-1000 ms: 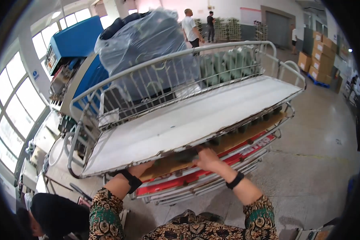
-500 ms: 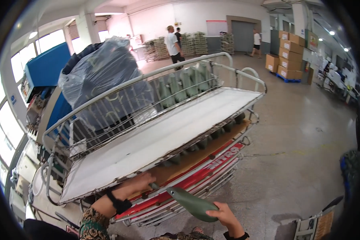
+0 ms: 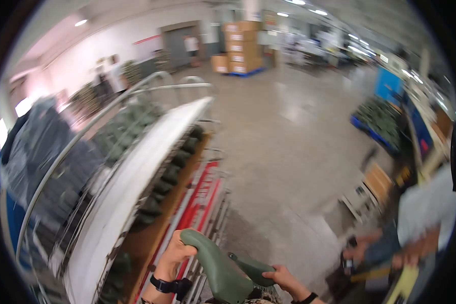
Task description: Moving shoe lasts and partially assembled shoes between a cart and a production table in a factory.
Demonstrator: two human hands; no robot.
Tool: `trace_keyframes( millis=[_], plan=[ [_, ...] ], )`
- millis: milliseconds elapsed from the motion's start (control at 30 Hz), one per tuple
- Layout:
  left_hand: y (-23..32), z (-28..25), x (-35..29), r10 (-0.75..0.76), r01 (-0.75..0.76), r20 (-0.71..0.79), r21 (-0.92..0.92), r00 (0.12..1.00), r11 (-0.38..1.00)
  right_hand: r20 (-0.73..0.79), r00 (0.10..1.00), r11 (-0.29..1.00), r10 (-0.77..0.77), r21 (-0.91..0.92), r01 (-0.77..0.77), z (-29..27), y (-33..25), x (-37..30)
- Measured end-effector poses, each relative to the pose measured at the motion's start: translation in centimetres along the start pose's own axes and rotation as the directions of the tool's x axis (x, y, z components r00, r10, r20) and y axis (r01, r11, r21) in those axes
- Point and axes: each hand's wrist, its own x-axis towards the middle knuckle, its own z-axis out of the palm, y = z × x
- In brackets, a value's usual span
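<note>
Two smooth dark green pieces, shaped like shoe lasts, are in my hands near the lower edge. My left hand (image 3: 173,253) is closed round the narrow upper end of the larger-looking green shoe last (image 3: 215,268), whose broad part hangs down toward me. In my right hand (image 3: 283,279), fingers closed, is the second shoe last (image 3: 251,267), its holed tip pointing left behind the first one. At my left stands a wheeled-looking rack (image 3: 93,126) with a white shelf board (image 3: 131,167). More dark green lasts (image 3: 169,175) line the brown shelf (image 3: 175,202) beneath it.
A co-worker in a pale shirt (image 3: 425,202) works at the near right beside a yellow bar (image 3: 372,274). A grey metal item with a tan panel (image 3: 377,182) stands on the floor. Beyond are a blue pallet heaped with green pieces (image 3: 377,119) and stacked cartons (image 3: 243,48).
My view has swung right, so the rack sits farther left. My left hand has come out from under the white board with a shoe last. My right hand still grips its own.
</note>
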Motion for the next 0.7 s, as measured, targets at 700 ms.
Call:
trace_keyframes(
  millis=[700],
  plan=[
    [-19.9,16.4,-15.8,-0.804,0.98,0.57,-0.185,0.168,0.073,-0.47,0.749,0.581,0.467,0.802,0.141,3.1,19.2,-29.9]
  ],
)
